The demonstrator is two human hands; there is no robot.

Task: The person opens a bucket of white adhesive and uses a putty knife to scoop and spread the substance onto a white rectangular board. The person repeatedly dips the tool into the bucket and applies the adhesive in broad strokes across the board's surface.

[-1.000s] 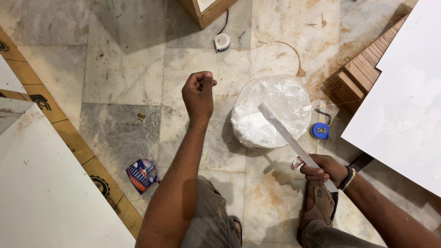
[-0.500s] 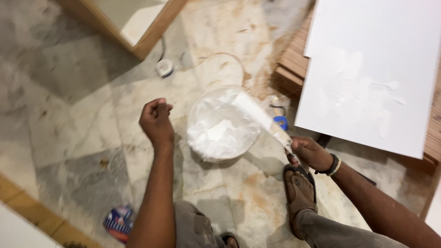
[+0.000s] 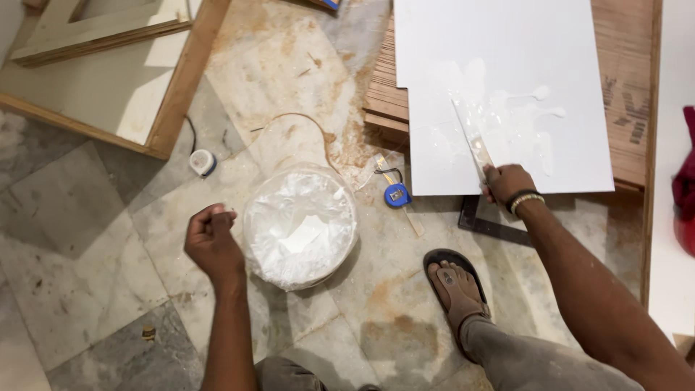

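Right hand point(image 3: 507, 182): grip clamped around the near end of a flat spreader strip point(image 3: 470, 141), whose far end rests on the white sheet point(image 3: 449, 65)
Left hand point(image 3: 211, 242): fingers curled together into a loose fist, holding nothing visible, hovering just left of the tub
Tub point(image 3: 300, 226): lined with white plastic, on the floor
White sheet: lies on stacked boards, wet glue smears point(image 3: 517, 119) around the strip
Tape measure point(image 3: 397, 195): blue, between tub and sheet
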